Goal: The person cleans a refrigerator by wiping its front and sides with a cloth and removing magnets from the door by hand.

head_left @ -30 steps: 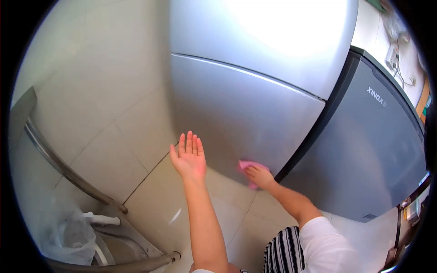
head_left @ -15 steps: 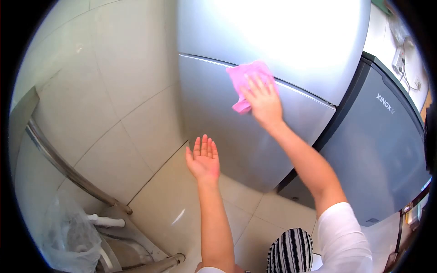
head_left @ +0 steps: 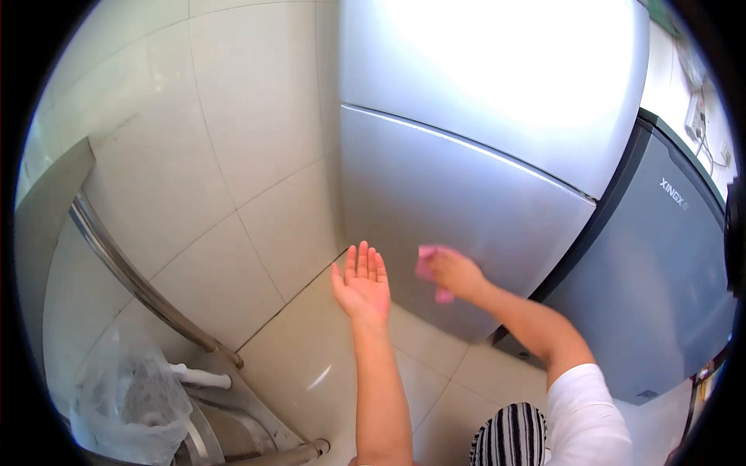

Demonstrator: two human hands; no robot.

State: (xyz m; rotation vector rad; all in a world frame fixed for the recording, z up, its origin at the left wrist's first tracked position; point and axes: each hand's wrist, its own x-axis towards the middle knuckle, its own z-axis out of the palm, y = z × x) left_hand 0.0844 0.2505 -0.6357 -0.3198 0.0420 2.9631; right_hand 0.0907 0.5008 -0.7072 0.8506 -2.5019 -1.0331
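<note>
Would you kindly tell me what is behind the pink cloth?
Behind the pink cloth is the silver lower door; the patch covered by the cloth and right hand cannot be seen.

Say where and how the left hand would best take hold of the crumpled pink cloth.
Probably a pinch on the left edge of the crumpled pink cloth, with the left hand coming from the left: that edge juts out uncovered, while the right hand covers the cloth's right part. Motion blur hides the exact folds.

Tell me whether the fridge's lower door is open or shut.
Shut: the lower door lies in line with the upper door, only a narrow seam between them.
</note>
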